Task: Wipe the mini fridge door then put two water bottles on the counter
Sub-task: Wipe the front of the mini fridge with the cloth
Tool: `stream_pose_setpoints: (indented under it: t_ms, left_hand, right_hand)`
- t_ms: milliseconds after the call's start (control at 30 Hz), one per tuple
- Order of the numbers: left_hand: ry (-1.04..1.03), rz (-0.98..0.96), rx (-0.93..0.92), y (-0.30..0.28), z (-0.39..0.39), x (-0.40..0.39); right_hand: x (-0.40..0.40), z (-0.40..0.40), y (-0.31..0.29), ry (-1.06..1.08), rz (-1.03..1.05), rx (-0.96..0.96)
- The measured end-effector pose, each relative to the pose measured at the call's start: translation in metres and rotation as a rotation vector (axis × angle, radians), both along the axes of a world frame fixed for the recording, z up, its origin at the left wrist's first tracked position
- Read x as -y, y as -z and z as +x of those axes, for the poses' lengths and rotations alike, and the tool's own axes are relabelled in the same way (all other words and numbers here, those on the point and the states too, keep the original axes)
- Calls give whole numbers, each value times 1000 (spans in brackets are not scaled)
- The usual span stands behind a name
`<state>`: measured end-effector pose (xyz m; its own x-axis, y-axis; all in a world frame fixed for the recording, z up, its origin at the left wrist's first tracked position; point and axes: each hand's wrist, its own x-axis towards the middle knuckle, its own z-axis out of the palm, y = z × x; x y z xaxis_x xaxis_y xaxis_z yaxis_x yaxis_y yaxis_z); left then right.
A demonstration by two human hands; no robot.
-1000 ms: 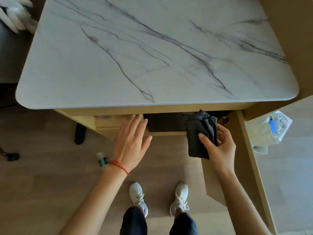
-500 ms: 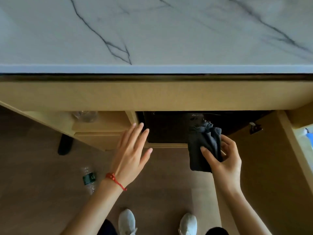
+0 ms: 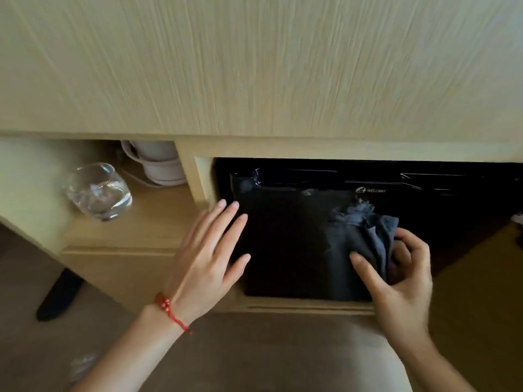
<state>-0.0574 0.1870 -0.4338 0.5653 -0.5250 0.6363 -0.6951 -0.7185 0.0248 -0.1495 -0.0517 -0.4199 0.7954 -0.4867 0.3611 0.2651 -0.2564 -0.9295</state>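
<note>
A black mini fridge (image 3: 285, 239) sits in a wooden cabinet recess, its glossy door facing me. My right hand (image 3: 402, 275) grips a dark grey cloth (image 3: 356, 239) that lies against the right part of the door. My left hand (image 3: 209, 256) is spread with straight fingers at the door's left edge, its fingertips over the cabinet frame; a red string bracelet circles the wrist. A blurred water bottle (image 3: 82, 366) lies on the floor at the lower left, half hidden by my left forearm. The counter top is out of view.
A clear glass tumbler (image 3: 97, 192) lies on the open shelf left of the fridge, with a white kettle (image 3: 158, 162) behind it. A wide wooden panel (image 3: 254, 66) fills the top. A dark chair foot (image 3: 60, 295) stands on the floor.
The view has dropped from the marble counter top to the cabinet front. The fridge door now fills the middle, and both hands have come closer to it, the cloth reaching the door.
</note>
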Motion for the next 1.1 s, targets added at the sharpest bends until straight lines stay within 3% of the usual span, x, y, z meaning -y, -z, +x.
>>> stream_pose_setpoints:
  t_ms: [333,433,800,1100]
  left_hand:
    - [-5,-59,304,51,27,5]
    - [-17,-83,346,57,34,10]
    - [-113,-150,511,90,60,1]
    - [-100,-205,524,105,69,1]
  right_hand:
    - [-5,40,69,7,-161,355]
    - [-4,51,78,94,-240,439]
    - [-18,86,111,361,-296,468]
    - [-28,94,109,430,-314,452]
